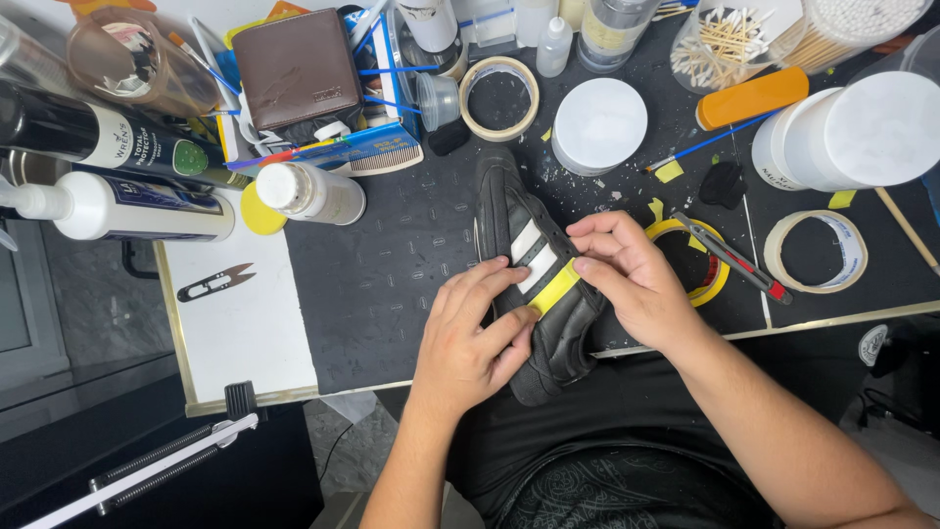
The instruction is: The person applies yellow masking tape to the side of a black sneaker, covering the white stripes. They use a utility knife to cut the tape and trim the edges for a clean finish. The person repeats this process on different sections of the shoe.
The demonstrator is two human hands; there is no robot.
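Black shoe [534, 284] on dark mat [392, 274] at table edge. Left hand [475, 338] and right hand [627, 274] pressing yellow tape strip [554, 290] onto side (fingers flat, nothing clenched).

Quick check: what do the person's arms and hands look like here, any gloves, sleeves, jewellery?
Both hands are bare: no gloves on the left hand or the right hand. Forearms are uncovered, with no sleeves reaching them. No watch, rings or bands show. A dark patterned shirt covers the torso.
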